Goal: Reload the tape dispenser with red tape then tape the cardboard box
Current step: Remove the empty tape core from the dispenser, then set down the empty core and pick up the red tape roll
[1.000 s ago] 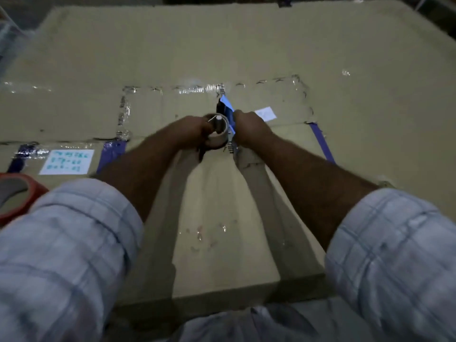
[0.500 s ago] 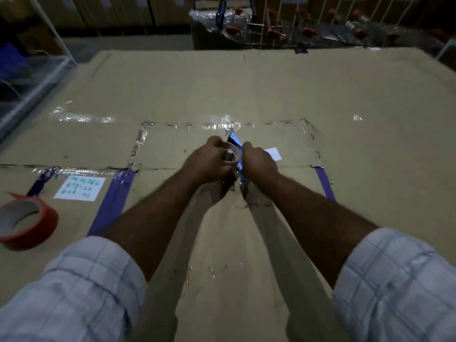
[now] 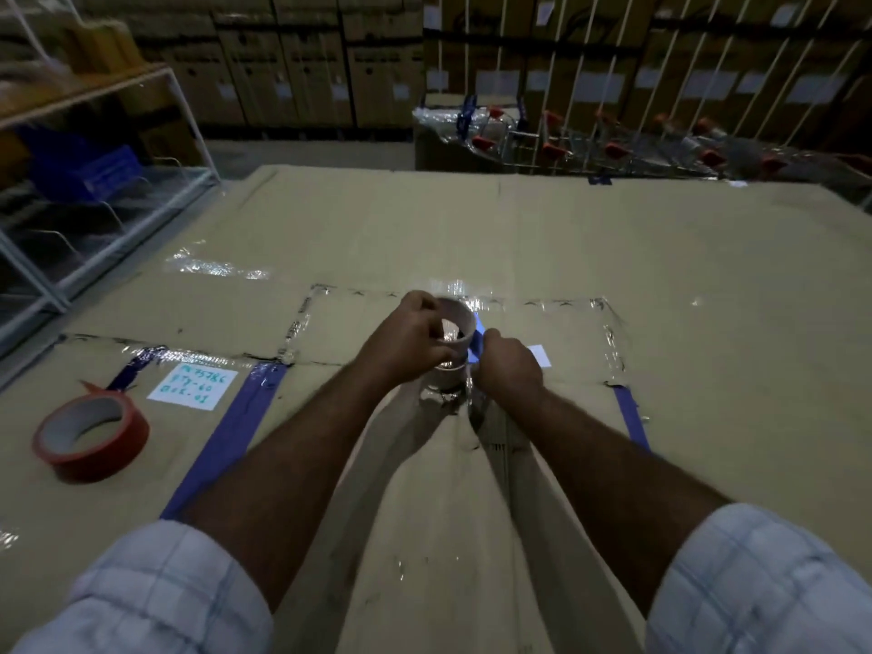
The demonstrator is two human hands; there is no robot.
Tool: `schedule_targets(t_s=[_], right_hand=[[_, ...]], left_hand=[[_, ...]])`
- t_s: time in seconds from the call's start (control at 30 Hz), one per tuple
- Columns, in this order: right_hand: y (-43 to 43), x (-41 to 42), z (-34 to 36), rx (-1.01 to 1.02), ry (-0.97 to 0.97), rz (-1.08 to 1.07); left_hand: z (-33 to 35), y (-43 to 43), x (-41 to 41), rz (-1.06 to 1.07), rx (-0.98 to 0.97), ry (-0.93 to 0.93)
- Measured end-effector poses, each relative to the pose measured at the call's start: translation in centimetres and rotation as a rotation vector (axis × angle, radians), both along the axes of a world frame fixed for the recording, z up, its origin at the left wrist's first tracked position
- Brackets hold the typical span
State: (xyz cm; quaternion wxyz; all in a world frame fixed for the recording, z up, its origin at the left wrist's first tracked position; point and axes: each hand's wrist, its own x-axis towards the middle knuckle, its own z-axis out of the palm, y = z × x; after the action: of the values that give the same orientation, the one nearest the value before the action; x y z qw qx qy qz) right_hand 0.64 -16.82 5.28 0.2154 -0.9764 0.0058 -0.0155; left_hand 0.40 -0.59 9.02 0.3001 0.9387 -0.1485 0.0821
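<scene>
Stacked cartons line the dim warehouse behind, and up front a wide cardboard-covered bench (image 3: 613, 257) carries everything. Both hands meet at its middle over the tape dispenser (image 3: 475, 344) — only a blue edge and a bit of metal show between them. The left hand (image 3: 401, 344) has fingers and thumb closed on a pale, near-empty tape core (image 3: 455, 325), which sits high and tilted, looking like it's coming off the spindle. The right hand (image 3: 507, 365) is wrapped tight around the dispenser's body, steadying it. So, by my read, this is the unloading half of the reload — old core out first. The red tape roll (image 3: 92, 436) lies flat on the bench well off to the left, untouched, near a white handwritten label (image 3: 192, 385). Next move, I'd judge: drop the spent core, reach left for the red roll, and seat it on the spindle with the loose end facing the right way. Which cardboard box gets taped, I can't tell.
</scene>
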Motion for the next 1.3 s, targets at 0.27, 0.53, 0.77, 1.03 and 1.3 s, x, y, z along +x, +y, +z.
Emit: schedule_targets(t_s=[0.27, 0.53, 0.77, 1.03, 1.3], right_hand=[[3.5, 0.4, 5.4, 0.369, 0.151, 0.084], [10.6, 0.7, 6.9, 0.685, 0.182, 0.147], [21.3, 1.9, 4.9, 0.578, 0.180, 0.355], [32.2, 2.6, 2.1, 0.479, 0.190, 0.294], [36.8, 2.7, -0.8, 0.405, 0.240, 0.261]], left_hand=[[0.5, 2.4, -1.9, 0.082, -0.077, -0.069], [4.6, 9.8, -2.9, 0.319, -0.189, -0.017], [4.8, 20.8, -4.4, 0.529, -0.142, 0.109], [2.9, 31.2, -4.3, 0.565, -0.027, 0.197], [0.5, 35.5, -3.0, 0.526, 0.057, 0.302]])
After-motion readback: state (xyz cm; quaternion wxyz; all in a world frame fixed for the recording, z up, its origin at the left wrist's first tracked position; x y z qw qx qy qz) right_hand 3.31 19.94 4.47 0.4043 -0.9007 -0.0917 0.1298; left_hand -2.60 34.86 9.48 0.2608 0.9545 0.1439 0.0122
